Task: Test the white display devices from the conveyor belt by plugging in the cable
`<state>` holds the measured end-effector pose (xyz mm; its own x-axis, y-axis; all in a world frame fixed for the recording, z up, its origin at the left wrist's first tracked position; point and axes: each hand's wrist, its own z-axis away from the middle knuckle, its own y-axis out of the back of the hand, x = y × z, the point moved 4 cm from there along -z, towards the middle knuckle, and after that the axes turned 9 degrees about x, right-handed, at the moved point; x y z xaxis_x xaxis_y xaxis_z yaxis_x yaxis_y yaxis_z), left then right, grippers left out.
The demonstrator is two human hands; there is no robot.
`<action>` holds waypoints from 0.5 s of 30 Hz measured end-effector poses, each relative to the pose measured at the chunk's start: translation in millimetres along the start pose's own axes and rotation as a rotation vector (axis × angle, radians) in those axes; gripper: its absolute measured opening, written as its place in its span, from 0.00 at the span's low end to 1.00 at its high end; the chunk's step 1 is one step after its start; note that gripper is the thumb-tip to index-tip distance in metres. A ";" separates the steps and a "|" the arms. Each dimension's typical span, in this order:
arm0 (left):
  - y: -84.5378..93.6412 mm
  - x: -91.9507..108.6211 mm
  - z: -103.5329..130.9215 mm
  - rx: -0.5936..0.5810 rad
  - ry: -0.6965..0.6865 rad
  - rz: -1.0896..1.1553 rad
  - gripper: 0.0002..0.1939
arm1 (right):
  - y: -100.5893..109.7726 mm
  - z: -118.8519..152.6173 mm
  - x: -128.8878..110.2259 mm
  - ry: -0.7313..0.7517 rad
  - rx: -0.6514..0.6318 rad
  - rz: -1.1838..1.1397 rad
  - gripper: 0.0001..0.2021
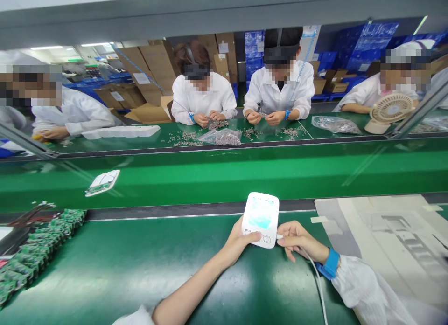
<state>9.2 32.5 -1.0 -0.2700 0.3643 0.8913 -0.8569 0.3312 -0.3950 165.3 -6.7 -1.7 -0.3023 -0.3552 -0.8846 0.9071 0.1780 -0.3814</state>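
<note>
Left grip point(238, 241) is clasped on the lower left of the white device point(268, 222), your thumb point(253, 238) pressed across its face below the bright screen point(262, 210). Your right grip point(296, 238) pinches the white plug point(279, 237) at the device's right edge; how deep it is seated, cannot tell. From there a white cable point(320, 287) runs down past your blue wristband point(328, 265). Device position: held up over the green tabletop point(192, 269), face toward you. Tabletop, your left: a row of green circuit boards point(42, 250). Your right: a taped sheet point(381, 245). Beyond, on the green strip point(196, 176): a white panel point(108, 177) bearing a small board point(98, 189).
</note>
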 end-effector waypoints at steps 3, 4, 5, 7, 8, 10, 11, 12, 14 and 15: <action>-4.4 2.3 5.3 0.006 -0.054 -0.056 0.23 | 2.5 1.0 0.2 -0.012 -0.042 -0.054 0.06; -6.8 4.6 8.0 0.015 -0.068 -0.072 0.23 | 3.6 1.2 0.8 -0.026 -0.068 -0.086 0.06; -9.5 7.6 11.3 0.028 -0.079 -0.088 0.23 | 4.7 1.5 1.6 -0.042 -0.097 -0.121 0.07; -16.1 16.0 19.7 0.050 -0.097 -0.111 0.23 | 7.7 1.6 3.1 -0.071 -0.137 -0.190 0.09; -20.1 20.9 24.7 0.050 -0.103 -0.114 0.23 | 9.7 1.4 3.6 -0.080 -0.136 -0.219 0.10; -28.3 30.8 35.9 0.033 -0.112 -0.110 0.23 | 13.6 0.8 4.5 -0.091 -0.111 -0.266 0.11; -32.1 35.5 41.8 0.020 -0.114 -0.107 0.22 | 15.2 0.7 5.0 -0.093 -0.096 -0.279 0.11; -35.4 39.9 47.5 0.007 -0.115 -0.106 0.22 | 16.7 0.6 5.5 -0.092 -0.079 -0.281 0.11; -40.0 47.3 58.1 -0.014 -0.110 -0.108 0.21 | 19.1 0.7 7.0 -0.095 -0.046 -0.250 0.11; -41.7 50.4 62.5 -0.024 -0.103 -0.106 0.22 | 20.3 0.9 8.0 -0.101 -0.023 -0.223 0.11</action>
<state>3.8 -17.4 74.3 -0.2228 0.2355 0.9460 -0.8727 0.3843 -0.3012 181.5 -6.7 -16.2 -0.4620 -0.4781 -0.7470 0.8141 0.1057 -0.5711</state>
